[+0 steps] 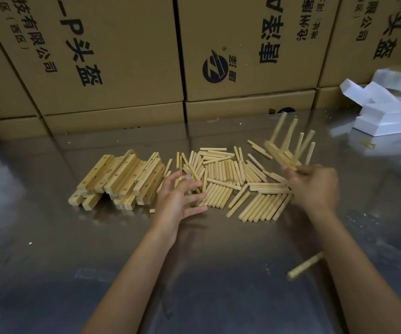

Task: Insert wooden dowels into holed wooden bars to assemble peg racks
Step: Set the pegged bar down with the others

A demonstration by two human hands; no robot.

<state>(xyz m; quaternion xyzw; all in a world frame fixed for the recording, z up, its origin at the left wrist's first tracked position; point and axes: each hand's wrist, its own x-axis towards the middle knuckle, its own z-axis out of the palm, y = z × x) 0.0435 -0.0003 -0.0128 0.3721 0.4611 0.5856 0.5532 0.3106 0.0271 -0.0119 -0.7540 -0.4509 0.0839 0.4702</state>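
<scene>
Wooden peg rack (288,150) pinched in my right hand (315,186), blurred, 5 dowels up; could drop. Left hand (180,198) spread, empty, over loose dowels (221,174); might scatter them.

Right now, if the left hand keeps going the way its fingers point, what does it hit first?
Probably the loose dowels just past the left hand's fingertips; it looks raised, so the height gap is unclear.

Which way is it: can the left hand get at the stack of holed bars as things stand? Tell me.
Probably yes. The left hand hovers open over the loose dowels, right beside the stack of holed bars, holding nothing, and nothing lies between them.
</scene>
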